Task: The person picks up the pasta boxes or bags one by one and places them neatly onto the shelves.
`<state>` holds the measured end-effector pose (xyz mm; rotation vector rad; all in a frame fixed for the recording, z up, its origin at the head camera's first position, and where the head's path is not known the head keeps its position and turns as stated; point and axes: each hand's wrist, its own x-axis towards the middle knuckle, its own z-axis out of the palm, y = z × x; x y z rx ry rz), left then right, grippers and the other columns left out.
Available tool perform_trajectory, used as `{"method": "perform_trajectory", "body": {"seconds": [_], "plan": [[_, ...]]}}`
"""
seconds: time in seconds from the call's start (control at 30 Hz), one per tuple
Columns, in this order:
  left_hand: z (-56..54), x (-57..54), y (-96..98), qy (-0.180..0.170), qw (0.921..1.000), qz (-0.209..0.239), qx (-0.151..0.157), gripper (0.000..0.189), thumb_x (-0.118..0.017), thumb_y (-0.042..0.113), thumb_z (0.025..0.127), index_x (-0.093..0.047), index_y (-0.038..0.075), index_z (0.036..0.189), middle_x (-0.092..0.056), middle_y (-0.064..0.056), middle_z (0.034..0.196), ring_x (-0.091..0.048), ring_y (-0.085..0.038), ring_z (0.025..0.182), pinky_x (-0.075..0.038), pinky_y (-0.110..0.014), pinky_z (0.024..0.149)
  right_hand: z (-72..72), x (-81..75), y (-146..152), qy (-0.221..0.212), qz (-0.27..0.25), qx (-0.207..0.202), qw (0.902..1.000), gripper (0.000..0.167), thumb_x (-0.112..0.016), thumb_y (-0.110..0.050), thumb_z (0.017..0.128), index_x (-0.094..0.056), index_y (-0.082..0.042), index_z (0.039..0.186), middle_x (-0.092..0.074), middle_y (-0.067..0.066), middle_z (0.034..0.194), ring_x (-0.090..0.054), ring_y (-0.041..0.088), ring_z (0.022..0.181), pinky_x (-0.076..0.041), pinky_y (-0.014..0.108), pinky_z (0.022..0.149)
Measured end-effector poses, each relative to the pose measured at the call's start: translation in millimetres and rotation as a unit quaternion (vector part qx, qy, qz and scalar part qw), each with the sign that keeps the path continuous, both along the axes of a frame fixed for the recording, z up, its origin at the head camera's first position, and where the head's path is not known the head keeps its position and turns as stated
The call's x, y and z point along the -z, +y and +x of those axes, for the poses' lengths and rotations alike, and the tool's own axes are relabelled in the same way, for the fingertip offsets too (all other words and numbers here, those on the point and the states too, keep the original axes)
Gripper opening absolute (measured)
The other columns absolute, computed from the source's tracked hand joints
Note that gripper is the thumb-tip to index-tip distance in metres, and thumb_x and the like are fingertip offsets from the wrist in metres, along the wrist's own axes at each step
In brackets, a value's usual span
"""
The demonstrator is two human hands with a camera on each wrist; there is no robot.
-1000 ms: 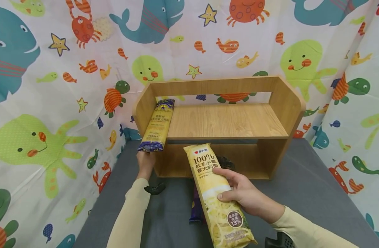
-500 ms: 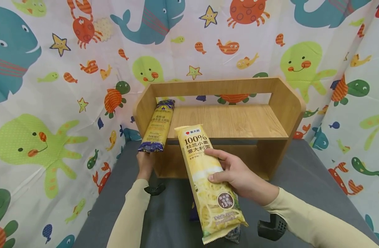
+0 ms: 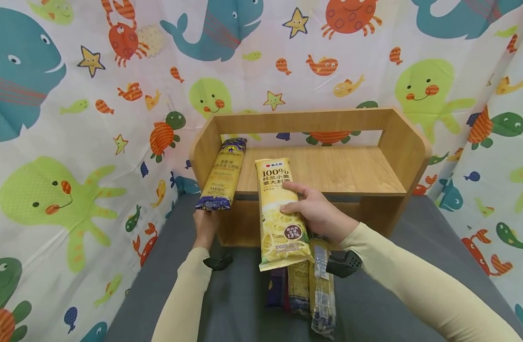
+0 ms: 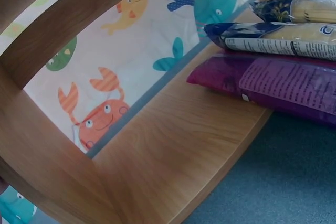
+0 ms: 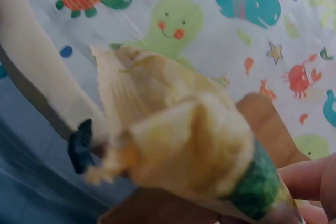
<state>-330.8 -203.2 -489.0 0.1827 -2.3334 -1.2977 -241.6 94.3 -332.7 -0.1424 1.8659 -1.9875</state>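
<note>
My right hand (image 3: 323, 211) grips a yellow pack of pasta (image 3: 278, 228) by its right side, with the thumb and a finger on its printed face. The pack is held tilted in front of the wooden shelf (image 3: 321, 166); its blurred end (image 5: 178, 124) fills much of the right wrist view. My left hand (image 3: 205, 225) is at the shelf's left side panel, below a yellow and blue pack of spaghetti (image 3: 224, 173) lying on the upper board. The left fingers are mostly hidden in the head view.
Several pasta packs jut from the lower level: a purple pack (image 4: 283, 82), a blue-ended pack (image 4: 283, 38) and a clear-ended pack (image 3: 323, 289). The upper board has bare wood right of the spaghetti. A patterned curtain (image 3: 128, 114) hangs behind and beside the dark table (image 3: 235, 294).
My right hand has carried the yellow pasta pack up and away from me, nearer the upper board. The packs beneath it have come into view. My left hand has stayed by the shelf's side.
</note>
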Motion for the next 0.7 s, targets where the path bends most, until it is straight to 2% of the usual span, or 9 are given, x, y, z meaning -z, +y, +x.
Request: {"method": "perform_trajectory", "body": {"seconds": [0.13,0.33,0.4,0.47,0.57,0.63,0.7], "plan": [[-0.8,-2.0,2.8,0.000,1.0000,-0.002,-0.004,0.036,-0.049,0.024,0.106,-0.060,0.005,0.135,-0.071,-0.022,0.118,-0.058,-0.030,0.083,-0.044,-0.043,0.072,-16.2,-4.5,-5,0.002,0.016,0.003,0.9999,0.077,-0.056,0.006,0.096,-0.022,-0.011,0.163,-0.045,0.023,0.149,-0.065,0.012,0.094,-0.056,0.027,0.079],[1.4,-4.3,2.6,-0.005,0.9999,-0.013,-0.007,0.034,-0.048,0.022,0.107,-0.061,0.004,0.132,-0.072,-0.024,0.109,-0.058,-0.030,0.076,-0.043,-0.040,0.067,-32.2,-12.9,-14,-0.018,0.002,0.020,0.9996,0.076,-0.054,0.008,0.097,-0.022,-0.015,0.163,-0.041,0.021,0.156,-0.062,0.021,0.109,-0.057,0.029,0.079],[1.5,-4.7,2.0,-0.003,0.9999,-0.012,-0.006,0.034,-0.048,0.023,0.107,-0.062,0.004,0.131,-0.073,-0.023,0.106,-0.057,-0.029,0.074,-0.042,-0.039,0.066,-36.1,-15.6,-17,-0.025,-0.011,0.029,0.9992,0.078,-0.054,0.008,0.096,-0.022,-0.017,0.162,-0.041,0.020,0.155,-0.062,0.021,0.108,-0.057,0.030,0.077],[1.3,-4.8,1.7,-0.002,0.9999,-0.012,-0.005,0.034,-0.048,0.024,0.107,-0.062,0.004,0.130,-0.073,-0.023,0.104,-0.057,-0.030,0.073,-0.042,-0.040,0.066,-40.0,-17.9,-19,-0.034,-0.018,0.041,0.9984,0.081,-0.055,0.009,0.095,-0.020,-0.020,0.162,-0.044,0.020,0.151,-0.061,0.018,0.096,-0.054,0.027,0.072],[1.2,-4.7,2.1,-0.005,0.9999,-0.010,-0.009,0.034,-0.048,0.024,0.107,-0.062,0.004,0.131,-0.073,-0.023,0.110,-0.059,-0.031,0.079,-0.044,-0.043,0.070,-47.1,-20.2,-20,-0.034,-0.014,0.060,0.9975,0.083,-0.057,0.005,0.095,-0.017,-0.021,0.163,-0.047,0.019,0.147,-0.061,0.015,0.086,-0.054,0.026,0.069],[1.0,-4.7,2.9,-0.008,0.9999,-0.007,-0.012,0.035,-0.050,0.024,0.106,-0.062,0.005,0.133,-0.072,-0.022,0.116,-0.060,-0.031,0.084,-0.045,-0.044,0.074,-52.5,-21.2,-21,-0.027,-0.012,0.079,0.9964,0.084,-0.058,0.003,0.095,-0.015,-0.020,0.164,-0.049,0.019,0.146,-0.061,0.016,0.086,-0.053,0.025,0.070],[1.0,-4.8,3.7,-0.011,0.9998,-0.004,-0.014,0.036,-0.051,0.024,0.106,-0.061,0.005,0.134,-0.071,-0.022,0.119,-0.059,-0.030,0.087,-0.045,-0.044,0.076,-57.3,-22.1,-21,-0.019,-0.018,0.097,0.9949,0.083,-0.059,0.000,0.096,-0.015,-0.018,0.164,-0.049,0.020,0.147,-0.063,0.018,0.094,-0.055,0.026,0.074]]}}
